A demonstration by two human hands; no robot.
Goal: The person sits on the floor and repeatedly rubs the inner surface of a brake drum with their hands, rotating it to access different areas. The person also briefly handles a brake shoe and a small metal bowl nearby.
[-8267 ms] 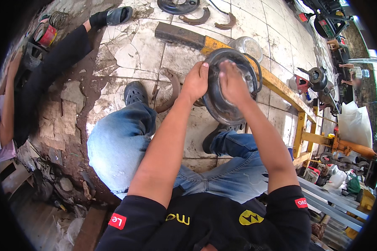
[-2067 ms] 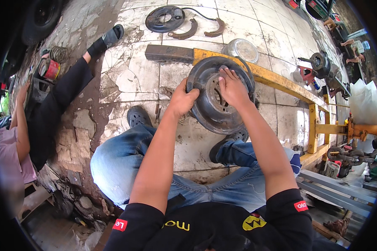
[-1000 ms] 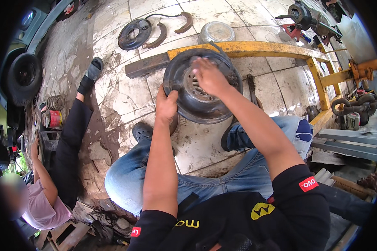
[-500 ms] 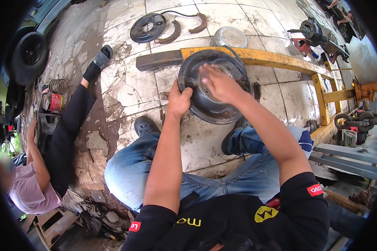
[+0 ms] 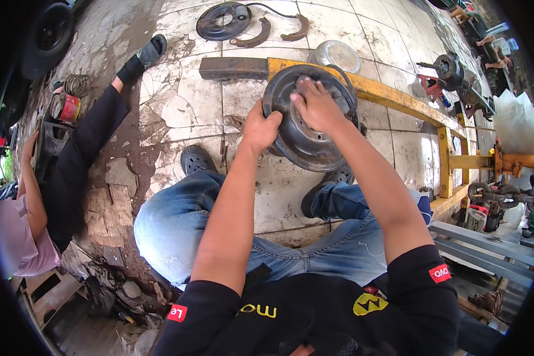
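Note:
A round black brake backing plate (image 5: 314, 157) is held tilted in front of me, against the yellow end of a metal beam (image 5: 385, 93). My left hand (image 5: 261, 127) is closed on its left rim, thumb on the near face. Across the plate's face lies my right hand (image 5: 319, 110), fingers stretched out and holding nothing; its palm side is hidden. Beyond the beam, a second backing plate (image 5: 210, 28) with a black cable lies on the tiles, beside two curved brake shoes (image 5: 255, 35). A round silver metal piece (image 5: 338, 55) sits just behind the beam.
Yellow frame legs (image 5: 445, 160) and grey metal bars (image 5: 486, 240) stand on my right. An axle-like part (image 5: 448, 66) is at the far right. To the left, another person's leg (image 5: 83, 160) stretches near a coil spring (image 5: 77, 86) and a red tin (image 5: 66, 108).
My right hand has slid over the plate's face, farther from me and slightly right. My left hand keeps its grip on the rim. The whole view has shifted a little.

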